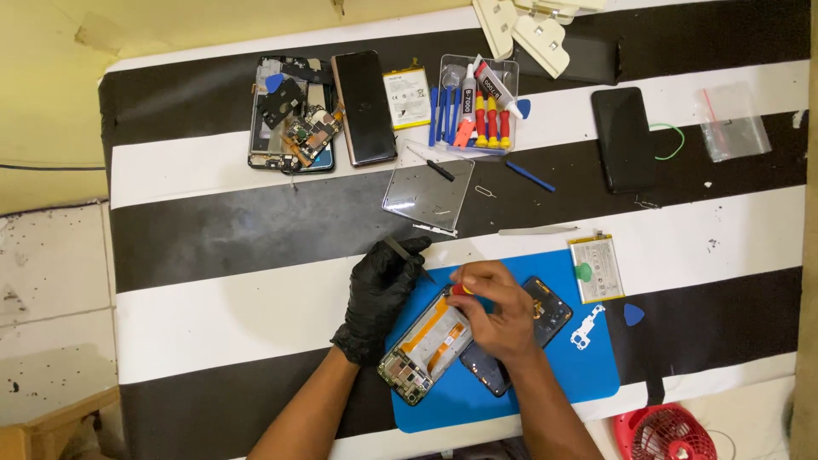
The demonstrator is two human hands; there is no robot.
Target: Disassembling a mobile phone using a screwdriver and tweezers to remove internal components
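Opened phone frame (423,349) lies on blue mat (588,366). Gloved left hand (381,294), at its 11 o'clock, grips dark tweezers (407,255). Bare right hand (501,308), at 2 o'clock, clenches a red-handled screwdriver (461,290).

Surface: table (256,230) under a black-and-white striped cloth.
Near edge: blue mat (588,375).
Far side: clear tool box (477,102), dark phone (623,139), perhaps a glass panel (428,194).

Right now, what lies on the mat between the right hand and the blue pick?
Head view: a dark phone back cover partly under the right hand, then a white metal bracket, before the blue pick.
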